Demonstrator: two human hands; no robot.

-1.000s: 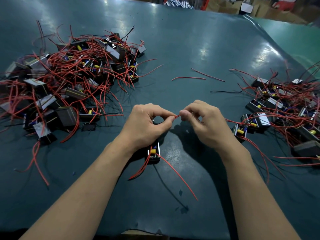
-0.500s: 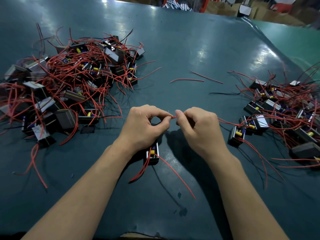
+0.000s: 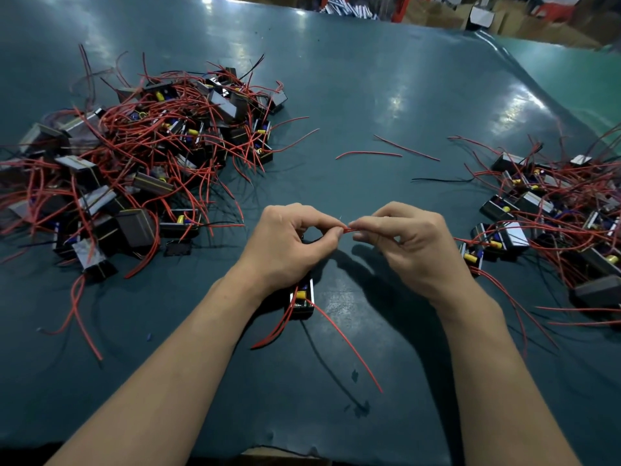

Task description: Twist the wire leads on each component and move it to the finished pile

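- Landmark = component, small black block w/ yellow part, lying on the teal table under the left wrist; all places given rel. to it
- Left hand just above the component, thumb + forefinger pinching the red lead tip; other fingers curled
- Right hand up and to the right of it, thumb + forefinger pinching the same tip from the other side; fingertips of both hands nearly meet
- A hair of bare strand shows above the pinch, too fine to say if twisted yet
- Judged: mid-twist on one lead; other red leads trail loose toward the viewer from the component, prob. not done
- Component not yet moved to any pile
- Big pile far left + above: many units, tangled red wires
- Smaller pile far right: fewer units
- Can't tell from view which pile is finished vs. waiting; if left is stock, most of the job remains
- Stray wires: two red offcuts and a black one lie above-right, apart from both piles
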